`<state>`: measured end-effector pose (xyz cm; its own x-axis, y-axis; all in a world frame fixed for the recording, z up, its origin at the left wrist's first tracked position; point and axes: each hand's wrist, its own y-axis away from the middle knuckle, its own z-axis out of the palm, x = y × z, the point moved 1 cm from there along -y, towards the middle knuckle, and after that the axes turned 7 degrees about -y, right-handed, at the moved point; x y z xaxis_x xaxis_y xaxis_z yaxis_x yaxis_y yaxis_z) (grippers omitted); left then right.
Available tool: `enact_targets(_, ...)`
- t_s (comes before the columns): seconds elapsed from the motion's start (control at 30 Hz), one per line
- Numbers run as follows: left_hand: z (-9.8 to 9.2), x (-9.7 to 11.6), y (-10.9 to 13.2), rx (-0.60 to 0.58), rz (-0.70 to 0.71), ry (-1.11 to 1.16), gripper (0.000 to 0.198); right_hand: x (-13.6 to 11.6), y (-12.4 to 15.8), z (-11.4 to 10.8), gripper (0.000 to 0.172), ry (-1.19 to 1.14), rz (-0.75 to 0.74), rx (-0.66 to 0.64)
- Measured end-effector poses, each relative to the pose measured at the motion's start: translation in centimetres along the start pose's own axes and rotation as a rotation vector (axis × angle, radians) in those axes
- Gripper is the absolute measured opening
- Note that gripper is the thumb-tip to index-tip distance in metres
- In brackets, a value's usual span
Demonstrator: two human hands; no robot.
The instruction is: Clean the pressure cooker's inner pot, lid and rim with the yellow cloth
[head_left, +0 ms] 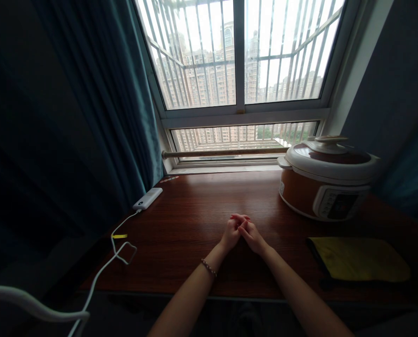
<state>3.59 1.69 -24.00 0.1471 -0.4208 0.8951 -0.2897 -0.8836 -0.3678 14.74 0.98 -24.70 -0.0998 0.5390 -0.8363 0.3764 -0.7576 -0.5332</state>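
My left hand (pixel 232 232) and my right hand (pixel 251 235) are clasped together over the middle of the brown wooden table (pixel 181 252). Their fingers are folded into each other, and no object shows between them. A beaded bracelet (pixel 209 267) circles my left wrist. To the right of my hands lies a yellow-green cloth pouch (pixel 360 259) with a dark edge, apart from them. Behind it stands a brown and white electric cooker (pixel 330 182) with its lid on and a control panel facing forward.
A white power bank (pixel 147 199) lies at the table's left edge, its white cable (pixel 98 276) looping down past a yellow tag (pixel 119 236). A blue curtain (pixel 114 103) hangs on the left. Beyond the table is a barred window (pixel 240 56) with a horizontal rail (pixel 226 152).
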Motion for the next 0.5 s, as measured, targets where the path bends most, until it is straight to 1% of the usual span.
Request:
enact_targets(0.33,0.0,0.25,0.06,0.006,0.0,-0.011,0.038,0.08,0.04,0.0,0.048,0.006,0.002,0.008)
enact_targets(0.5,-0.01,0.08,0.02,0.009,-0.003,-0.011,0.039,0.12,0.0,-0.05,0.045,0.012,-0.006,0.009)
